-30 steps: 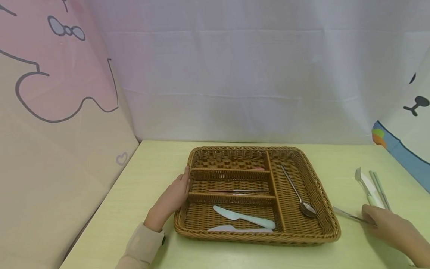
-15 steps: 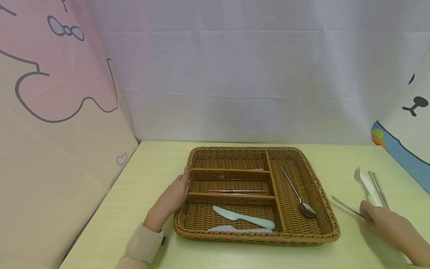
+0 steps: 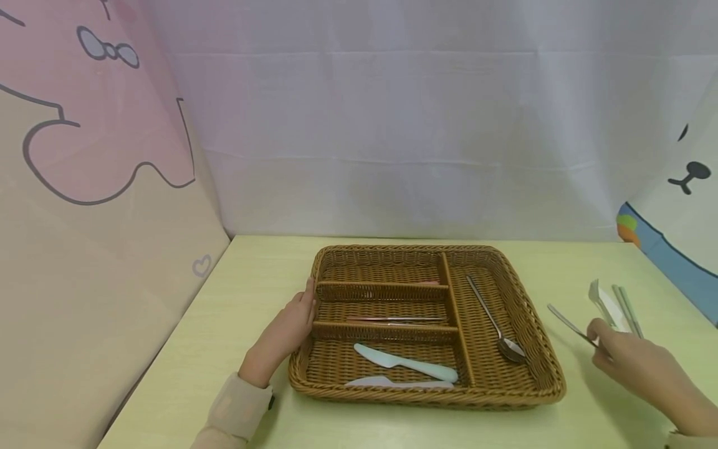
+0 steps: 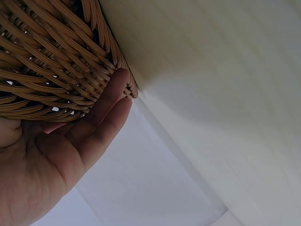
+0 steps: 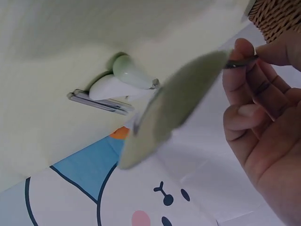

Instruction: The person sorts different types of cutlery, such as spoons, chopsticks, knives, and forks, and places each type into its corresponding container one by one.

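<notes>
My left hand (image 3: 283,327) rests against the left side of a brown wicker basket (image 3: 291,373), on its rim. Fingers (image 4: 106,127) lie rather straight along the outer wall in the left wrist view; others are partly hidden by the weave. To the basket's right, my right hand (image 3: 634,358) pinches a metal piece of cutlery (image 3: 571,323) between thumb and finger. One slim end points toward the basket. A broad, blurred end hangs from the pinch in the right wrist view, its kind unclear. Inside the basket lie a spoon (image 3: 512,350), a mint knife (image 3: 423,368) and a white knife (image 3: 392,382).
Pink-and-metal chopsticks (image 3: 392,319) lie in a middle compartment; a pink piece (image 3: 430,282) shows behind. Beyond my right hand are pale green-handled cutlery (image 3: 608,305) and green-ended chopsticks (image 3: 627,308) on the table (image 3: 269,268). Printed cloth (image 3: 364,125) surrounds the table.
My right hand has lifted and shifted slightly left and away from me, the metal cutlery in its pinch rising and tilting more. The left hand and basket look nearly unchanged.
</notes>
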Motion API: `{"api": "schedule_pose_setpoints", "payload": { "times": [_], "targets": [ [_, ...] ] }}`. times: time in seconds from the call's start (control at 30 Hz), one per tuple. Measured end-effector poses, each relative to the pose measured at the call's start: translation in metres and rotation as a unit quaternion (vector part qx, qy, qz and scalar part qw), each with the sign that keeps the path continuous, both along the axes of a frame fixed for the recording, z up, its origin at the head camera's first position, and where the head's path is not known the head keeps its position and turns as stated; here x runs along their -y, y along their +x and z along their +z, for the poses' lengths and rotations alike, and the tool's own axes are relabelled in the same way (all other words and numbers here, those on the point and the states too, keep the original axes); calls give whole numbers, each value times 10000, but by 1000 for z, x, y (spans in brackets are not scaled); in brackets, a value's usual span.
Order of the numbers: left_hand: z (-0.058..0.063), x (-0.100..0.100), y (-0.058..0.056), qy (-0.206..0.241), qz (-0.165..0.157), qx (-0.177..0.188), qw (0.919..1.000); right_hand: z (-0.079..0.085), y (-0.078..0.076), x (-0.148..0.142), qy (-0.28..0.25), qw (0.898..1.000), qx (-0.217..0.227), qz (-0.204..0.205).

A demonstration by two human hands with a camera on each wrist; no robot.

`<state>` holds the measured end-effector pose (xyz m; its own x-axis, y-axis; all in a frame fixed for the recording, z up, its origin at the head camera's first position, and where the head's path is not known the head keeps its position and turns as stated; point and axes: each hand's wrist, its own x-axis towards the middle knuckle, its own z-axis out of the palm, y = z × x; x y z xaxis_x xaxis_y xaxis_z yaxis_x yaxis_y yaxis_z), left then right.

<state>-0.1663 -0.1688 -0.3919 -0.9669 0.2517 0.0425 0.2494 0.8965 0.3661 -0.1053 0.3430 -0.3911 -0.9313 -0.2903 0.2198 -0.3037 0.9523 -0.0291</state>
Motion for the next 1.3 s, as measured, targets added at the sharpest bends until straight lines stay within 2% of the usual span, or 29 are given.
{"api": "schedule_pose_setpoints", "payload": {
  "times": [0.2, 0.37, 0.63, 0.8, 0.93, 1.07, 1.17, 1.3],
  "targets": [
    [1, 0, 1, 3, -26, -22, 10000, 9, -4, 11, -29, 9991, -388, 180],
    [1, 0, 2, 26, -38, -55, 10000, 20, -10, 22, 5, 9986, -439, 293],
    [0, 1, 1, 11, -50, -69, 10000, 30, -22, 39, -14, 9928, -841, 856],
    [-1, 0, 0, 29, -24, -8, 10000, 35, -30, 52, 77, 9898, -901, 1102],
    [-2, 0, -1, 18, -20, 13, 10000, 38, -36, 62, 57, 9914, -661, 1124],
    [-2, 1, -1, 2, 9, 23, 10000, 42, -42, 72, 129, 9948, -99, 1002],
    [-3, 1, -2, -10, 36, 44, 10000, 44, -46, 79, 145, 9945, 274, 1001],
    [-3, 1, -1, -14, 28, 38, 10000, 43, -52, 87, 30, 9924, 549, 1098]
  ]
}}
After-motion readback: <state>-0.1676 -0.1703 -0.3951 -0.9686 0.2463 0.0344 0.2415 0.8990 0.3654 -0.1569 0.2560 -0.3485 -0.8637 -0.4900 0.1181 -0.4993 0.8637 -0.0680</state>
